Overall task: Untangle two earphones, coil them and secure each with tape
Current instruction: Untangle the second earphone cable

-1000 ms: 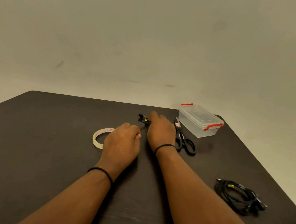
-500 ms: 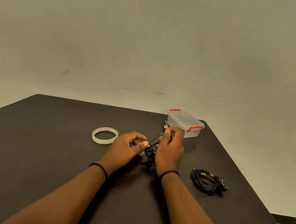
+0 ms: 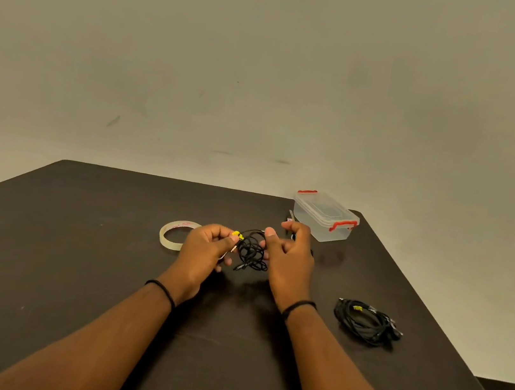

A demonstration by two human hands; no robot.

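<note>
**A:** What sits at the centre of the frame?

**B:** Two hands above a dark table [image 3: 39,262]. The left hand [image 3: 204,250] pinches one end of a tangled black earphone [image 3: 251,250], near a yellow tag and the metal plug. The right hand [image 3: 290,259] has its fingers curled round the other side of the bundle.

**A:** And around them?

**B:** A roll of tape [image 3: 173,234] lies flat just left of the left hand. A second black earphone bundle [image 3: 364,322] rests at lower right, well apart. A clear box [image 3: 324,216] with red clips stands at the table's far right corner. Scissors [image 3: 291,220] peek out behind the right hand.
</note>
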